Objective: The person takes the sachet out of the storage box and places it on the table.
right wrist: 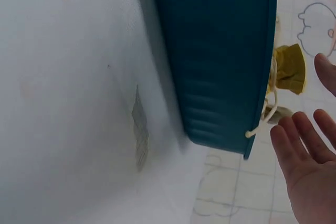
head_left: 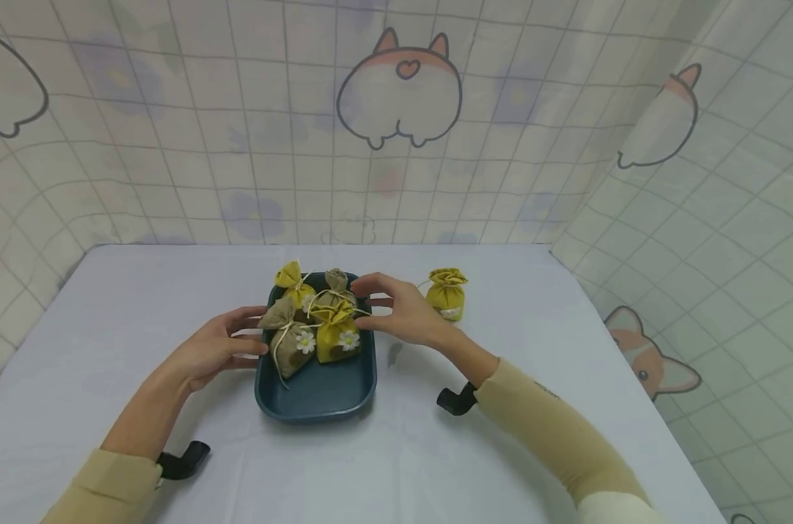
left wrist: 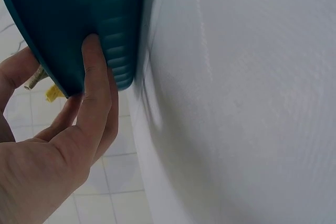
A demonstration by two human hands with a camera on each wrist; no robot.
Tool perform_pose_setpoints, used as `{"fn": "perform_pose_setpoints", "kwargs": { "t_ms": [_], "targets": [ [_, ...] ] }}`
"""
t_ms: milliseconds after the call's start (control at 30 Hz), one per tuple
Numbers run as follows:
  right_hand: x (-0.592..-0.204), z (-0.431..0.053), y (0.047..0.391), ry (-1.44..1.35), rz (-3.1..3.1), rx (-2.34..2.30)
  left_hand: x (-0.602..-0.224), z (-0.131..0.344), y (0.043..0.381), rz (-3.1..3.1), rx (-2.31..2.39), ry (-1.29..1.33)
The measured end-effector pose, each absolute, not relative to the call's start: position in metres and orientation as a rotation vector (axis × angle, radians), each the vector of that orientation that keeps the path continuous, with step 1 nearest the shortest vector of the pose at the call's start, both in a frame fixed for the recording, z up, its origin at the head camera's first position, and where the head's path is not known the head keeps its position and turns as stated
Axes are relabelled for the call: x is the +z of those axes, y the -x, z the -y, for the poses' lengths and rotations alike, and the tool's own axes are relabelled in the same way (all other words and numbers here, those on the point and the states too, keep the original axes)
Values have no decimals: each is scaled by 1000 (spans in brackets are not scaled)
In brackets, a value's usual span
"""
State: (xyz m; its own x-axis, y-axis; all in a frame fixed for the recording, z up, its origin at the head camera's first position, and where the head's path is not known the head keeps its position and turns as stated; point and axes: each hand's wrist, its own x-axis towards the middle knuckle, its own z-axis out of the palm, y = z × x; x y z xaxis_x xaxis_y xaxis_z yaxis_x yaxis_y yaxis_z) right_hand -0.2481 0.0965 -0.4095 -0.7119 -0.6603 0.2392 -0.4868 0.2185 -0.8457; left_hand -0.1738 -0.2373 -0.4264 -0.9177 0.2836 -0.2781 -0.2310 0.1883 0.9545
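Note:
A dark teal tray on the table has two yellow drawstring pouches, one in front and one behind, and two beige ones, front left and back. White daisies decorate several of them. My left hand holds the tray's left side, fingers against its outer wall and thumb at the rim, as the left wrist view shows. Fingers spread, my right hand hovers at the right rim beside the pouches, holding nothing. In the right wrist view its fingertips are apart from the tray wall.
Another yellow pouch stands on the white-covered table, behind and right of my right hand. A tiled-pattern curtain hangs along the back and right. Black curved pieces stick out by both wrists.

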Motion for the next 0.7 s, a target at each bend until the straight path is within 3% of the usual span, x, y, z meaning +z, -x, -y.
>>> {"fn": "perform_pose_setpoints", "kwargs": {
  "t_ms": [700],
  "targets": [
    [-416,-70,246,1200,-2317,-1410,-427,237,173,-2074,1786,-35]
  ]
}}
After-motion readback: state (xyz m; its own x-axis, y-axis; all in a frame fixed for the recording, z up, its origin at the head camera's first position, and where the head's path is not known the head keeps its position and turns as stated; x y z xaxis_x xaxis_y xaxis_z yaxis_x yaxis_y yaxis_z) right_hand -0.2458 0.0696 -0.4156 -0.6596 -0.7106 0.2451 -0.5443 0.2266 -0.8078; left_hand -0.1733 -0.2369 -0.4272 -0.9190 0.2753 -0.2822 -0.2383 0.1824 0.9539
